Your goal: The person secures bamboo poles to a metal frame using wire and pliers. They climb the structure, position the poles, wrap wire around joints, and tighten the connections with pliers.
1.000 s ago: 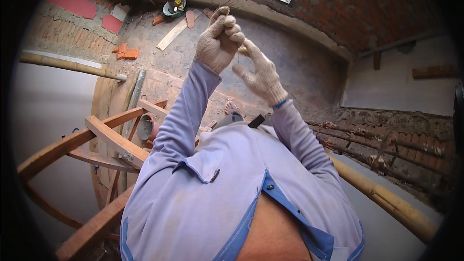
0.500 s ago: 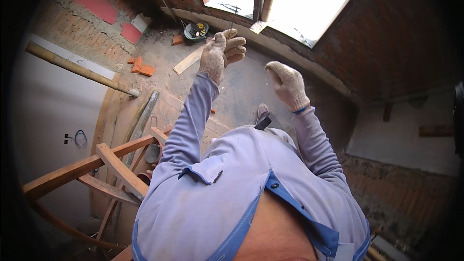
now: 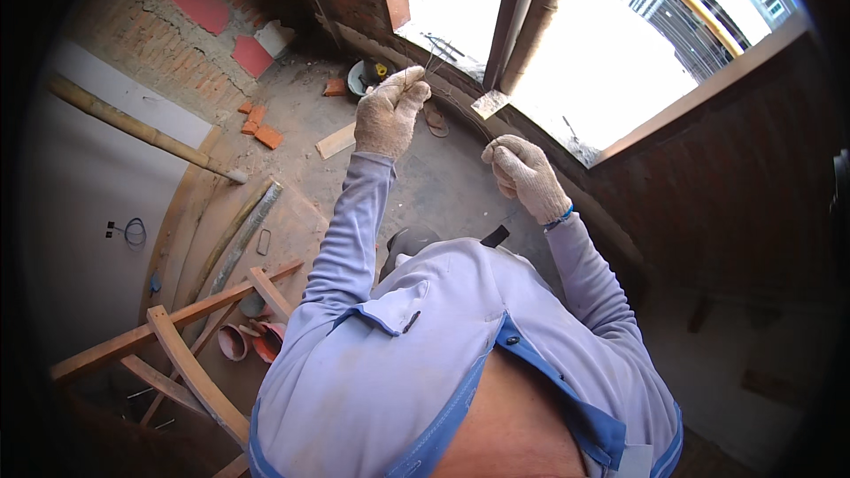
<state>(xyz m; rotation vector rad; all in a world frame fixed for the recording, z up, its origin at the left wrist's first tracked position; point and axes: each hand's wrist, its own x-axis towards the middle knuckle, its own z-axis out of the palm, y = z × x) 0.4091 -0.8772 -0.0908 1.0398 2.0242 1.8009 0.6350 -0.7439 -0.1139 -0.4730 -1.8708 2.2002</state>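
Note:
Both my hands wear pale, dirty knit gloves and are raised in front of me, apart from each other. My left hand [image 3: 390,112] has its fingers curled closed, thumb against them, with thin dark wire [image 3: 475,122] at the fingertips. Lower and to the right, my right hand [image 3: 526,173] pinches the wire's other end, fingers bent inward. Between the hands the wire sags in a loose line, partly lost against the dark wall base. A blue band shows at my right wrist.
A window opening with a wooden post [image 3: 542,18] rises ahead. Beyond my left hand sit a bucket [image 3: 361,78], a board [image 3: 336,140] and orange bricks [image 3: 265,131]. A bamboo pole [image 3: 146,128] spans the left. Nearer stand a wooden frame [image 3: 181,358] and red containers [image 3: 267,341].
My left hand has turned and closed from spread fingers, moving slightly left and down. My right hand has dropped a little. Wire now shows between them, and the view has shifted toward the window.

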